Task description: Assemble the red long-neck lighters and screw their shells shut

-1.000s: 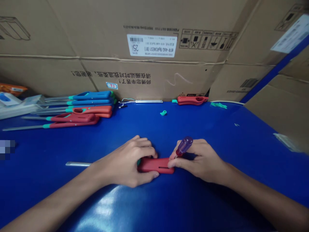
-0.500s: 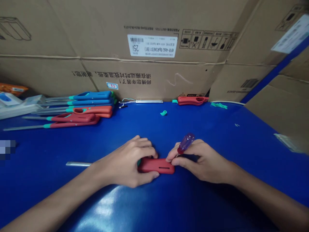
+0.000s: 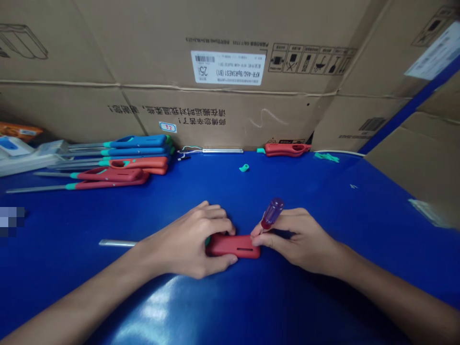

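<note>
A red lighter handle [image 3: 233, 246] lies flat on the blue table [image 3: 323, 191], its metal tube [image 3: 117, 243] sticking out to the left. My left hand [image 3: 190, 244] is closed over the handle's left half and pins it down. My right hand [image 3: 298, 239] pinches a small screwdriver with a purple handle [image 3: 272, 213]. The screwdriver's tip meets the red handle's right end, under my fingertips.
A stack of blue and red long-nosed lighters [image 3: 122, 160] lies at the back left. Another red handle [image 3: 285, 149], a loose metal tube [image 3: 221, 151] and teal bits [image 3: 243, 168] sit along the cardboard boxes [image 3: 230, 72] walling the back and right.
The purple screwdriver handle has tipped up and shifted slightly as my right fingers worked it. My left hand and the red handle have stayed in place.
</note>
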Demonstrator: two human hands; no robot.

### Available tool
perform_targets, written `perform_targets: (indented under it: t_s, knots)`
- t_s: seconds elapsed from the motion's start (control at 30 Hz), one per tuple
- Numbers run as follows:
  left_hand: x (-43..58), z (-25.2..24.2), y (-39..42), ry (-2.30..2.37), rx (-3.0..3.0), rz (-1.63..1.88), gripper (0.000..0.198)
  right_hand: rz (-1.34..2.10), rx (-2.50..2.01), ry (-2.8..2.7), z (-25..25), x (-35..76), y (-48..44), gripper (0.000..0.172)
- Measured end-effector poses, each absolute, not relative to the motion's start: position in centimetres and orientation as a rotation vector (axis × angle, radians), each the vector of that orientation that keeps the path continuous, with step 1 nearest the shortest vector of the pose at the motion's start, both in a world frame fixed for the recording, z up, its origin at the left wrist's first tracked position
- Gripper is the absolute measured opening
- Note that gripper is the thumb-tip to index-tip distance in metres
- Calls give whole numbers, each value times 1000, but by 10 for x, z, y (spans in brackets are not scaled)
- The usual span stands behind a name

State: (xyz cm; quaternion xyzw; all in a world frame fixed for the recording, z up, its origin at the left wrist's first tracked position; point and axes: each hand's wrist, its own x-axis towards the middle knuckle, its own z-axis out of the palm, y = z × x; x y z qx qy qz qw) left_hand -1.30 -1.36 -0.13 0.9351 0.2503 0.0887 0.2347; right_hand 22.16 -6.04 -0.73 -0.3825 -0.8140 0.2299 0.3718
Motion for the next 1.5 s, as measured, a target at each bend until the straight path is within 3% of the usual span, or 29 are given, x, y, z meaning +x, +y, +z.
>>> perform_targets:
  t_s: [0.53, 0.83, 1.1, 1.3, 1.5]
  knots:
    - [-12, -1, -12, 691, 2568, 231, 19, 526, -990, -2044, -12, 219, -59, 23]
    - [-13, 0, -13, 685, 2545, 243, 18, 570, -970, -2027, -10, 219, -60, 18]
    - [-13, -1, -15, 711, 2540, 239, 21, 538, -1000, -2023, -13, 218, -59, 26]
    - [-12, 1, -14, 707, 2546, 234, 18, 765, -1115, -2038, 0, 221, -63, 13]
    - [-12, 0, -14, 709, 2531, 249, 20, 902, -1055, -2155, 10, 229, -60, 16]
